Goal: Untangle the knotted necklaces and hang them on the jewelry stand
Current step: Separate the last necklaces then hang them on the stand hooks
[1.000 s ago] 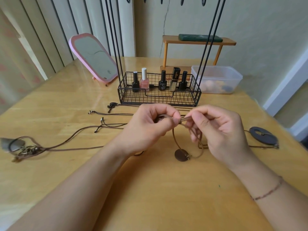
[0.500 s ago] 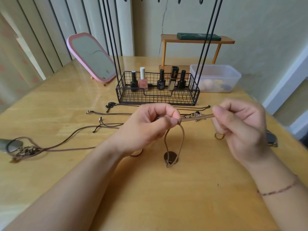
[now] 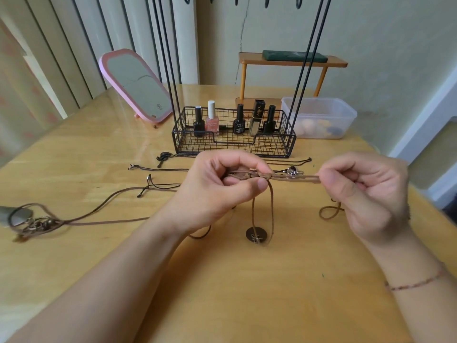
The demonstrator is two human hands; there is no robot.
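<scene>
My left hand pinches the knot of a brown cord necklace above the table. My right hand pinches the same cord farther right, so a short stretch runs taut between the two. Below the left hand a loop of the cord hangs down to a round dark pendant lying on the table. Another brown necklace trails left to a cluster of charms. Thin black cords lie behind. The black wire jewelry stand rises at the back, its hooks at the top edge.
Nail polish bottles stand in the stand's wire basket. A pink mirror leans at the back left. A clear plastic box and an orange shelf sit at the back right. The table's right edge runs near my right hand.
My right hand has drawn away to the right, pulling a length of cord out of the knot. The pendant loop now hangs under my left hand. The left hand has barely moved.
</scene>
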